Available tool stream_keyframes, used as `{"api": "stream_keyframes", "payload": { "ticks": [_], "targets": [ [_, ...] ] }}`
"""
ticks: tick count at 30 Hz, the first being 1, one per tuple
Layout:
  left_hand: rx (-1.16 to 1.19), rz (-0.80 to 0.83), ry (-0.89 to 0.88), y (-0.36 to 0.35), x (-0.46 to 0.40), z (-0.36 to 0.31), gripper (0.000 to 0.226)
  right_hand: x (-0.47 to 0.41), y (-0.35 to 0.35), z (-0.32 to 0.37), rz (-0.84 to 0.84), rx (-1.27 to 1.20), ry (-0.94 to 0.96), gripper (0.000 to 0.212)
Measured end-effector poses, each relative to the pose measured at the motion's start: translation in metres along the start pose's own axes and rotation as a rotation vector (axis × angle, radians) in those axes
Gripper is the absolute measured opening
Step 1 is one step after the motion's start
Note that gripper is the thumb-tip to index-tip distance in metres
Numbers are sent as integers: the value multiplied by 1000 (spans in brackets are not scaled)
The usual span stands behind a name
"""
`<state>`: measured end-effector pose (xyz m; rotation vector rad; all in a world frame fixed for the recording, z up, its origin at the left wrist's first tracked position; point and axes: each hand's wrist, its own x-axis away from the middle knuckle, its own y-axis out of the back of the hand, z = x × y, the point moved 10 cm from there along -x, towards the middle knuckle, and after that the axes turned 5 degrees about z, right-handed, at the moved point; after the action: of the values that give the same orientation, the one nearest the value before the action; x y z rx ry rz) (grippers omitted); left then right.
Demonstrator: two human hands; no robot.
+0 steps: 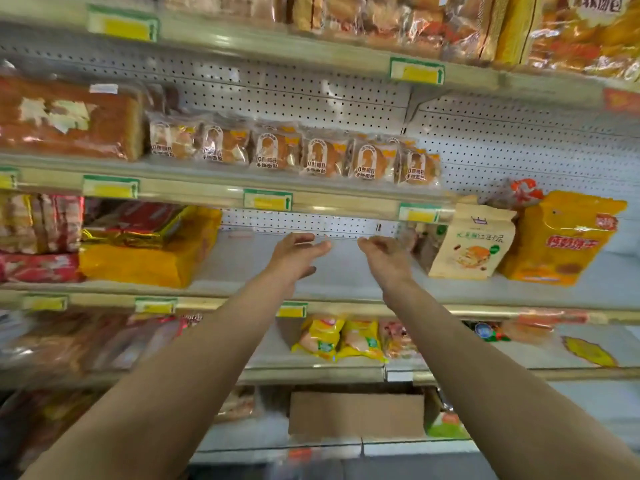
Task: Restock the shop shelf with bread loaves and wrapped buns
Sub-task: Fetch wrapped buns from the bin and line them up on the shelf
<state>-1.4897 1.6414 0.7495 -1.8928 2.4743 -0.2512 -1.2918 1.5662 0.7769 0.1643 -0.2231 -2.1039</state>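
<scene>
A row of several wrapped buns (294, 152) stands along the front of the upper middle shelf (214, 192). To their left lies a large brown bread loaf (65, 119) in clear wrap. One shelf lower, both my arms reach forward over a bare white stretch of shelf (339, 275). My left hand (298, 254) and my right hand (384, 258) are side by side, fingers apart, palms facing each other, holding nothing. They are below the buns and touch no package.
Yellow and red packs (145, 251) sit left of my hands, a beige pouch (471, 242) and an orange bag (561, 237) to the right. More wrapped bread fills the top shelf (450, 26). Small yellow packets (339, 339) and a cardboard box (356, 415) are on lower shelves.
</scene>
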Motion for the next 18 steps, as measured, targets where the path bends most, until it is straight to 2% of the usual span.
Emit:
{"api": "stream_keyframes", "payload": {
  "ticks": [9, 15, 18],
  "targets": [
    [-15, -21, 126, 22, 39, 85, 47, 47, -29, -75, 106, 128, -124, 47],
    [26, -36, 204, 21, 51, 144, 46, 51, -39, -132, 181, 217, -211, 45],
    [21, -65, 281, 23, 56, 187, 38, 54, -46, -177, 245, 261, -282, 42]
  ]
}}
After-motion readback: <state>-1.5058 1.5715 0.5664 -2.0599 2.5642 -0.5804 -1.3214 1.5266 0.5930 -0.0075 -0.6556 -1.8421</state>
